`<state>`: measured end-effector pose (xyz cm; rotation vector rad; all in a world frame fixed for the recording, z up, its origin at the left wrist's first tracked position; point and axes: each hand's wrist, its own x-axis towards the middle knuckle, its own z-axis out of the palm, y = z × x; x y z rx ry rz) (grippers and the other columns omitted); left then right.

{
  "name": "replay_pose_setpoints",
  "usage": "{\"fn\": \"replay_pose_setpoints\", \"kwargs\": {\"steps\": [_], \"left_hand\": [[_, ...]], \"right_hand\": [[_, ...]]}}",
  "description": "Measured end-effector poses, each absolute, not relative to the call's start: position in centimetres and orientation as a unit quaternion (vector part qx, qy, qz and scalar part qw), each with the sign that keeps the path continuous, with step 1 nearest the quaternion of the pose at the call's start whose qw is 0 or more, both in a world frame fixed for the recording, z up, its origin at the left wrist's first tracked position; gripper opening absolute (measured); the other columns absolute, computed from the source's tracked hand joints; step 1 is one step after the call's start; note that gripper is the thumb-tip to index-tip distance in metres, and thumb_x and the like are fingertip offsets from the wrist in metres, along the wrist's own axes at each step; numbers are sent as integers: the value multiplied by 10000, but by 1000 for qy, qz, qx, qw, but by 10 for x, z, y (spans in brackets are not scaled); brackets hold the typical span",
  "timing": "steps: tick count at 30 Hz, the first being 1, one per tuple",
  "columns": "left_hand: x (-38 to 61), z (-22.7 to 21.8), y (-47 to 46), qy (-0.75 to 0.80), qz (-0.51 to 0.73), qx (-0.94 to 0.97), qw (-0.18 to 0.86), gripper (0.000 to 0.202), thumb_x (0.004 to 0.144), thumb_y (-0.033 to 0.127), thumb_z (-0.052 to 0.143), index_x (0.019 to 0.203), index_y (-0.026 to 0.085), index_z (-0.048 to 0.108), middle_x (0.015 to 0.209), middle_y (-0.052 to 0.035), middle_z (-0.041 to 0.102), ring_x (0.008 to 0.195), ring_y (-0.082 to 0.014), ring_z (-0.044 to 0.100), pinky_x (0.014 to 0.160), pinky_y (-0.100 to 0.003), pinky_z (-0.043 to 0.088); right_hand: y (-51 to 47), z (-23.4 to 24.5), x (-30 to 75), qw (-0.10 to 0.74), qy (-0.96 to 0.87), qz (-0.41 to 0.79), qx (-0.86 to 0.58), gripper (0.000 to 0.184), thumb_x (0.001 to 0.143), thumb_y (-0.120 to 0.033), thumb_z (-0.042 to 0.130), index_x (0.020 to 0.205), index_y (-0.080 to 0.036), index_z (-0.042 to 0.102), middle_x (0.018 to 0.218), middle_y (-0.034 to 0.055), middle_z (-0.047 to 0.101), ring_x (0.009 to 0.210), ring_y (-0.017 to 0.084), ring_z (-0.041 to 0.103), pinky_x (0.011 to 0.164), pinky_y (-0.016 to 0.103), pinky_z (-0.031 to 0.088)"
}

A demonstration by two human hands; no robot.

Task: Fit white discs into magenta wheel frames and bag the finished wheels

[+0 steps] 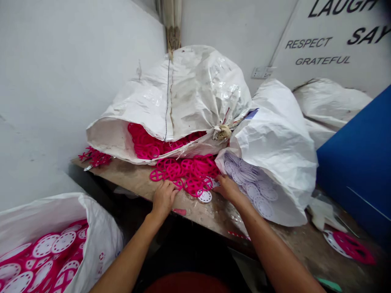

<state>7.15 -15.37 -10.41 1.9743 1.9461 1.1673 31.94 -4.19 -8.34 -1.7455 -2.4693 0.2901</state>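
Note:
A loose pile of bright pink spoked rings lies on the worktop below the mouth of a large white sack. My left hand is at the pile's near edge, its fingers curled against a pink spoked ring; the fingertips are partly hidden. At the pile's right side is my right hand, thumb and fingers apart beside a white disc that is partly covered. Another white disc with a ring of slots lies between the hands, partly under a pink ring. More white discs fill the mouth of a second white sack.
At lower left stands an open white sack of pink rings with white discs. Pink pieces lie at the worktop's left end. To the right are a blue panel and a pink piece with a white disc. Walls close off the back.

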Motion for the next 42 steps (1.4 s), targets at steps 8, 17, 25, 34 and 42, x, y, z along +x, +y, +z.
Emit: {"fn": "replay_pose_setpoints", "kwargs": {"steps": [8,17,25,34,42], "left_hand": [[100,-94,-187,548,637,314,442,286,709,414,668,836,169,593,845,-13,642,748,-151,599,725,-287,473],[133,-96,-198,403,626,141,653,295,667,265,756,861,180,550,880,-31,702,837,-150,672,853,-313,493],[136,-99,-197,390,619,138,668,181,777,202,653,934,171,566,883,-37,713,836,-140,677,854,-296,501],[144,-90,-204,391,627,121,663,218,846,160,553,1063,167,539,901,-73,708,789,-163,685,790,-318,533],[166,-84,-213,436,618,257,602,366,849,346,565,1176,184,541,1125,-96,646,963,-196,635,818,-314,514]], "right_hand": [[-36,-81,320,47,-806,134,-575,397,660,-278,730,1039,-215,629,986,52,651,847,190,617,686,246,410],[-49,-82,311,79,-792,115,-594,417,746,-394,667,1117,-233,567,1157,87,581,971,216,594,785,287,413],[-38,-65,312,47,-776,147,-611,591,576,-323,783,1109,-181,571,1028,105,643,882,233,620,697,277,427],[-94,-54,327,244,-761,196,-568,197,883,-297,474,978,-167,587,862,47,633,764,156,591,672,255,441],[-158,-79,305,441,-774,251,-380,198,846,-252,556,993,-203,678,863,52,626,797,170,595,719,285,478]]}}
